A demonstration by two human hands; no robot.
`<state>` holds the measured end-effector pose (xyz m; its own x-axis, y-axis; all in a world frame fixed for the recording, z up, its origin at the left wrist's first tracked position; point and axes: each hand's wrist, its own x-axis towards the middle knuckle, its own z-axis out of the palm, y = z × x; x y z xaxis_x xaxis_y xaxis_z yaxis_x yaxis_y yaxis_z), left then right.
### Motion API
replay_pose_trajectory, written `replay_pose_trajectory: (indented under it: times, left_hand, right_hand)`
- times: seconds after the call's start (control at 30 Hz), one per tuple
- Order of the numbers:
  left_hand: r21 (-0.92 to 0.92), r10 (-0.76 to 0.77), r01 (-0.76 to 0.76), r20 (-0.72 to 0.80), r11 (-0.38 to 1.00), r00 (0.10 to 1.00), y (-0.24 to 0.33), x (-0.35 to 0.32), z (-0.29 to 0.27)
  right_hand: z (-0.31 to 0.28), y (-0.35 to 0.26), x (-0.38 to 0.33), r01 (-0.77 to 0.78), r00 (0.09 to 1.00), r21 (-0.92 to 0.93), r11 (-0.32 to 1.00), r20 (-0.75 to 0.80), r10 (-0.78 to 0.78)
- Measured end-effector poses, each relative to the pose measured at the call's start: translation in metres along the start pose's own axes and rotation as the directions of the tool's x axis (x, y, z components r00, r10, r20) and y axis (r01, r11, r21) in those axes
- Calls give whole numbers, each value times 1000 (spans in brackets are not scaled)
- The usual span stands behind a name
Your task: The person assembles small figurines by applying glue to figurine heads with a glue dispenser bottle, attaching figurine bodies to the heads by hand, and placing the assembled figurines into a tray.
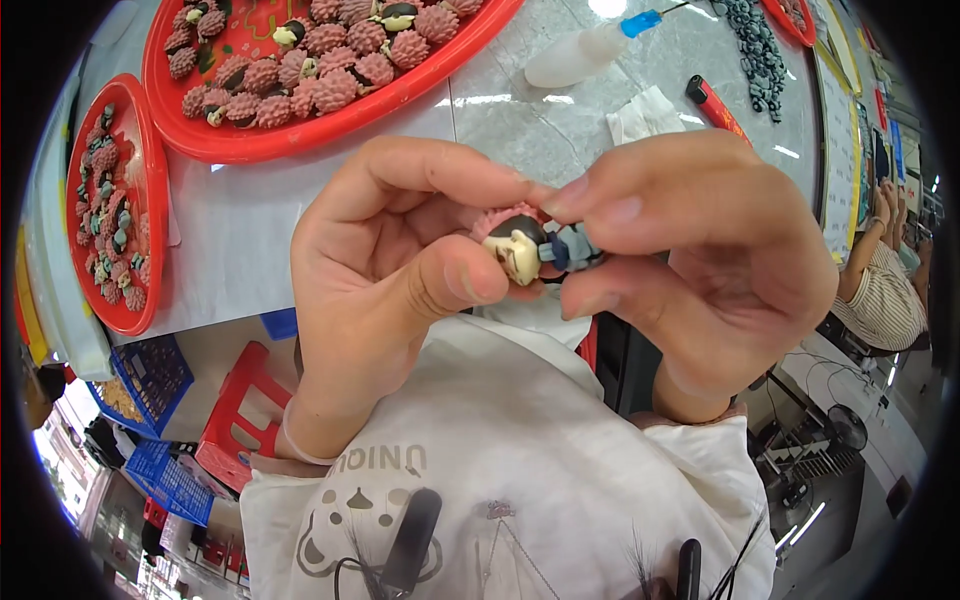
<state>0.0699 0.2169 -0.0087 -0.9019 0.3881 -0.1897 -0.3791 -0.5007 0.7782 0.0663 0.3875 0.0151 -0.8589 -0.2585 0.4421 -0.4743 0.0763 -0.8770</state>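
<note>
Close in front of my chest, my left hand [350,270] pinches a small figurine head [512,252] between thumb and fingers. The head has a cream face, a black band and bumpy pink hair. My right hand [735,225] grips a tiny blue-grey figurine body [574,248] between thumb and fingertips. The body's narrow end meets the head's lower side; whether it sits inside the head cannot be made out. Fingers cover part of both pieces.
A big red tray [235,150] of pink-haired heads lies at the far left, beside a smaller red tray [156,215] of small figurine pieces. Beyond my right hand are a blue-tipped squeeze bottle [575,66], a white tissue [643,114], a red black-ended stick [716,110] and several blue-grey pieces [757,65].
</note>
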Motion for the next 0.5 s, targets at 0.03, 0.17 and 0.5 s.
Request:
replay_pose_trajectory:
  times: [0.03, 0.17, 0.5]
  left_hand:
    - [-4, -15, 15, -2, 1000, 1000, 0, 0, 0]
    - [71, 31, -29, -32, 997, 999, -2, 1, -3]
    - [145, 74, -54, -133, 988, 988, 8, 4, 1]
  right_hand:
    - [2, 1, 1, -1, 1000, 0, 1000, 1, 1]
    - [4, 1, 3, 203, 979, -190, 961, 33, -200]
    - [10, 6, 8, 183, 983, -257, 949, 40, -179]
